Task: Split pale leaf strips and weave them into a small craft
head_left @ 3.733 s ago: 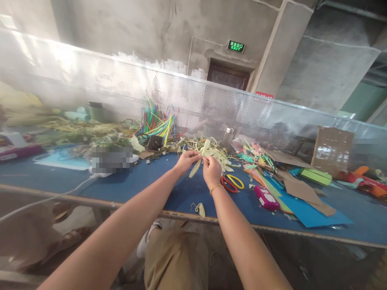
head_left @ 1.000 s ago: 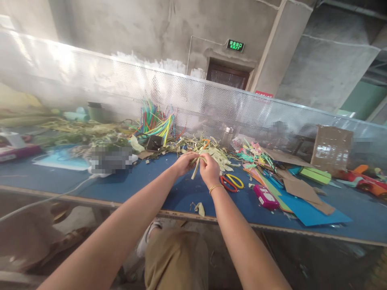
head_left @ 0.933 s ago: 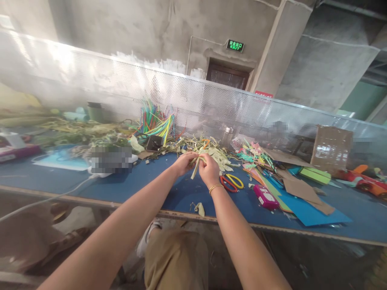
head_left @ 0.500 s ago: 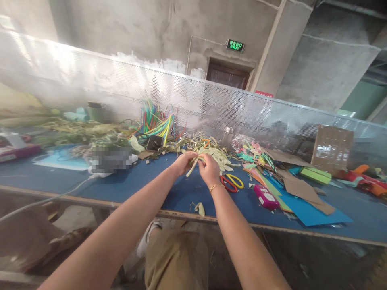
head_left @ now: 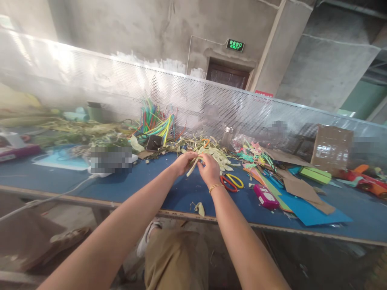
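Observation:
A pale green strip (head_left: 191, 168) hangs down between my two hands above the blue table (head_left: 145, 183). My left hand (head_left: 184, 162) pinches its upper part. My right hand (head_left: 209, 169), with a gold bracelet at the wrist, grips the same strip from the other side, fingertips nearly touching those of the left. Behind the hands lies a heap of pale green strips (head_left: 220, 157). Scissors with red and yellow handles (head_left: 236, 181) lie just right of my right hand. A small pale scrap (head_left: 200, 208) rests at the table's front edge.
Colourful pipe-like stems (head_left: 155, 123) and a metal flask (head_left: 227, 137) stand by the perforated screen (head_left: 187, 92). On the right lie a magenta box (head_left: 265, 196), blue sheet (head_left: 317, 211) and cardboard. A white power strip (head_left: 104, 171) with its cable sits left.

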Tool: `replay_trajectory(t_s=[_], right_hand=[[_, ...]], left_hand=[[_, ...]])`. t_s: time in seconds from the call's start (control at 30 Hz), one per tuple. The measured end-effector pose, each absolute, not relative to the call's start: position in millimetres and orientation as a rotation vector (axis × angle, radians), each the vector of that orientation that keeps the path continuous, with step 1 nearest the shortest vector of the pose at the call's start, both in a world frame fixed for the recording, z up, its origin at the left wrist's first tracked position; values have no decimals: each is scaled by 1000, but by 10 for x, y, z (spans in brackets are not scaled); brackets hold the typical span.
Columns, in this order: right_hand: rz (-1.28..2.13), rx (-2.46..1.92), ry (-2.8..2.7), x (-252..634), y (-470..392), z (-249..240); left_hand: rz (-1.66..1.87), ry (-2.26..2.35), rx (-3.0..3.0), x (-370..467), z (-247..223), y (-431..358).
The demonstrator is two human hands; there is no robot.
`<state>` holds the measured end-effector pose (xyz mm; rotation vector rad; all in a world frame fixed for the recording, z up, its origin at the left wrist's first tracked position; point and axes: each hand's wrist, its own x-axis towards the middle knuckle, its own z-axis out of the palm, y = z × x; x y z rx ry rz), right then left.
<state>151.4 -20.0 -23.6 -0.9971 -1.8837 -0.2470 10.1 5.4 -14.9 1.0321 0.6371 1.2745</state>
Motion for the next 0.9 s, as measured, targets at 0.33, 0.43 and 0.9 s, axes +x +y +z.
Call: replay_trajectory(t_s=[0.33,0.43,0.9], right_hand=[[-170,-969,-1730,1506,-172,-246],[-166,-977,-1700,1511,-153,-253],[-163,-1039,-1676,1509,-167,-245]], left_hand=[[1251,619,1010,121,-114,-9],[1232,614,1003,125,-103,-24],[1240,618,1019,138,-119,-8]])
